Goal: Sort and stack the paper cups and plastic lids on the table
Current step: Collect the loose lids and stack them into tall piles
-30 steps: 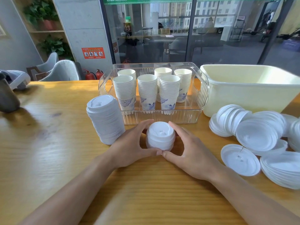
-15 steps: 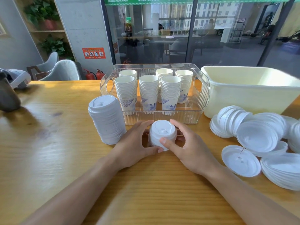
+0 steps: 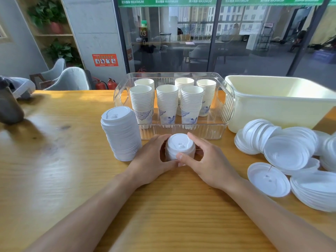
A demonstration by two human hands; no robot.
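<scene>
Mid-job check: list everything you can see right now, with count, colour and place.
small lid stack: one, white, table centre, held
tall lid stack: one, white, left of bin
paper cup stacks: six, white with blue print, inside bin
clear bin: one, transparent, table centre back
tub: one, cream, right back
loose lids: many, white, table right, unsorted
table: one, wooden
chairs: two, grey, far left
fire extinguishers: two, red, floor behind
left hand: grips small lid stack
right hand: grips it too
</scene>
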